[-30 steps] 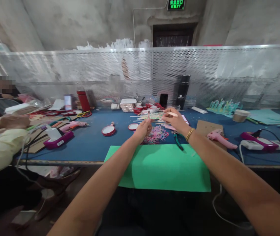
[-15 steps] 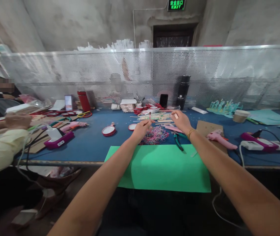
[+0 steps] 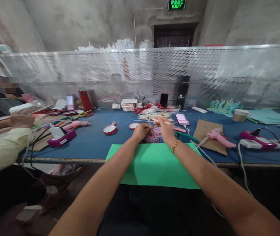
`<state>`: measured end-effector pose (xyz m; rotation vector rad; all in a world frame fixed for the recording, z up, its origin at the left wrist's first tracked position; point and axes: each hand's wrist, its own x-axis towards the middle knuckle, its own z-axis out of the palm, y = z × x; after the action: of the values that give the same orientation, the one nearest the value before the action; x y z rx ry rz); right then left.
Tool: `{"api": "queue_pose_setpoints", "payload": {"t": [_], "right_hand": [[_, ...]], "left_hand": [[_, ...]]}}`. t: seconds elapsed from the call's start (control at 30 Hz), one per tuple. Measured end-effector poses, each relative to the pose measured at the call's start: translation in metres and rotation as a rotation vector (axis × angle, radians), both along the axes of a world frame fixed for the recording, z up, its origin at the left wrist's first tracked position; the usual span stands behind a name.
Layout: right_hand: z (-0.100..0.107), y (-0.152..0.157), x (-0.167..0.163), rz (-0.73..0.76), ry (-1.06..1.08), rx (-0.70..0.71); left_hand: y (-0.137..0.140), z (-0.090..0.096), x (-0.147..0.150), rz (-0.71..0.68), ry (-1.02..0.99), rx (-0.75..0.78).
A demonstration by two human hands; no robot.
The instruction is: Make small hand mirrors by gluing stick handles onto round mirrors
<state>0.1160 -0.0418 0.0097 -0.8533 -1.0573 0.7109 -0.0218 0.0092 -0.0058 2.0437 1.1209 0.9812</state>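
Right hand [image 3: 166,130] moved leftward, black flask [image 3: 183,93], paper cup [image 3: 240,116], contents hidden

Soft, dim light leaves the space below the table [image 3: 90,146] nearly black, and wide-angle distortion stretches the edges.

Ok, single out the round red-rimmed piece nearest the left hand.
The white-faced, red-rimmed piece just beyond the left hand; the larger-looking one lies farther left on the blue table, well apart from it.

Left hand [image 3: 141,132] and right hand [image 3: 165,128] pinch close together
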Motion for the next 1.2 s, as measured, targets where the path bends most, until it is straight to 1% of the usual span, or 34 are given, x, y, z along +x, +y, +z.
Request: {"api": "queue_pose_setpoints", "payload": {"t": [0.1, 0.23, 0.3, 0.47, 0.6, 0.83, 1.2], "right_hand": [[-0.007, 0.001, 0.005, -0.059, -0.049, -0.031], [-0.014, 0.000, 0.009, -0.175, -0.229, -0.011], [-0.015, -0.001, 0.009, -0.194, -0.292, -0.016], [-0.015, -0.003, 0.010, -0.173, -0.324, -0.049], [-0.014, -0.004, 0.009, -0.174, -0.360, -0.062], [-0.016, -0.004, 0.009, -0.179, -0.385, -0.036], [-0.015, -0.003, 0.009, -0.178, -0.390, -0.036]], "left_hand": [[0.004, -0.003, 0.000, 0.018, 0.035, 0.015], [0.006, -0.005, -0.001, 0.016, 0.047, 0.022], [0.005, -0.004, -0.001, 0.007, 0.046, 0.031], [0.003, -0.002, -0.001, -0.009, 0.047, 0.038], [0.004, -0.004, -0.001, 0.016, 0.076, 0.033], [0.008, -0.007, -0.001, 0.025, 0.095, 0.037], [0.006, -0.005, 0.000, 0.004, 0.061, 0.031]]}}
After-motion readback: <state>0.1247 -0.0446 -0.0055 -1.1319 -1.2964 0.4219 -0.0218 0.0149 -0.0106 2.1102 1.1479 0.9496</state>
